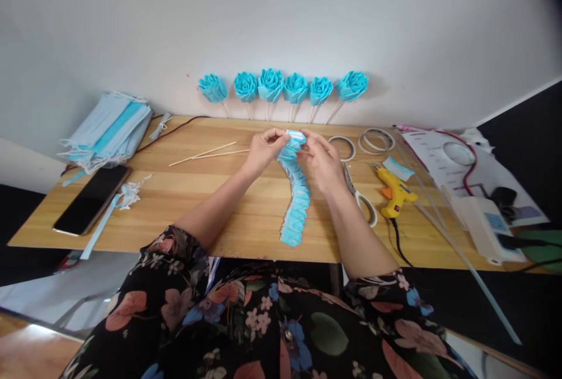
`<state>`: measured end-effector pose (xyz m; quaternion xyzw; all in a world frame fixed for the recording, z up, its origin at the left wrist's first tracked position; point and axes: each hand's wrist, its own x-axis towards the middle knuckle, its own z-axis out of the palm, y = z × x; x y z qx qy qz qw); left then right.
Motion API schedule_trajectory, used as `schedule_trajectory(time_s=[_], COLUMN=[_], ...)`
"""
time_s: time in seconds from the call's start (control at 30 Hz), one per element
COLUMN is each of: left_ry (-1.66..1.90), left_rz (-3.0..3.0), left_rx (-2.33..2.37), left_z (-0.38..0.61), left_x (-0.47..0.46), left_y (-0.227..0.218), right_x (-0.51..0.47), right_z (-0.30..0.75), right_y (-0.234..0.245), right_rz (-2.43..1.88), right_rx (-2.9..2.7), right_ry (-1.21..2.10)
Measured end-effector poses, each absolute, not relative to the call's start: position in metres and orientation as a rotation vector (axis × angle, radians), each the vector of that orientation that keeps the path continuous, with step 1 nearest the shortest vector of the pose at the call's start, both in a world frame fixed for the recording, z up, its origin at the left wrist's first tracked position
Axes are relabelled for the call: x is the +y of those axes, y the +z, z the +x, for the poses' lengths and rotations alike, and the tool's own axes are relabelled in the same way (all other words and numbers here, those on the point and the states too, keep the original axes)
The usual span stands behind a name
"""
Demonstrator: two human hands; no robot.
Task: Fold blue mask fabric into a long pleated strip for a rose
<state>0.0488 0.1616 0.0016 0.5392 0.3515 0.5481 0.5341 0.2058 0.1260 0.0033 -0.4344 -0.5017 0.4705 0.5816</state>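
A long pleated strip of light-blue mask fabric (295,203) lies on the wooden table (211,203), curving from the front edge up to my hands. My left hand (262,149) pinches the strip's far end from the left, fingers closed on it. My right hand (322,159) grips the same end from the right, fingers curled round the folds. Both hands meet at the middle of the table, near the back.
Several blue fabric roses (271,85) on sticks lean against the wall. A stack of blue masks (108,130) and a phone (92,198) lie left. Two thin sticks (204,153), tape rolls (375,140), scissors (360,194), a yellow glue gun (395,191) and a white box (487,224) lie around.
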Motion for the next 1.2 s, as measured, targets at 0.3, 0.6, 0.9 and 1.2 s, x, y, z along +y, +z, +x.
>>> schedule_trajectory(time_s=[0.3, 0.6, 0.9, 1.2], left_ry=[1.287, 1.301, 1.277, 1.248], left_rz=[1.418, 1.348, 1.361, 1.351], left_rx=[0.815, 0.786, 0.763, 0.731], left_z=[0.043, 0.046, 0.046, 0.042], left_x=[0.147, 0.149, 0.149, 0.149], left_y=[0.004, -0.001, -0.001, 0.001], right_x=[0.121, 0.121, 0.119, 0.122], right_z=[0.201, 0.201, 0.202, 0.204], right_y=[0.009, 0.007, 0.011, 0.004], right_rz=[-1.107, -1.116, -1.090, -1.062], right_rx=[-1.260, -1.321, -1.315, -1.314], right_ry=[0.939, 0.894, 0.879, 0.897])
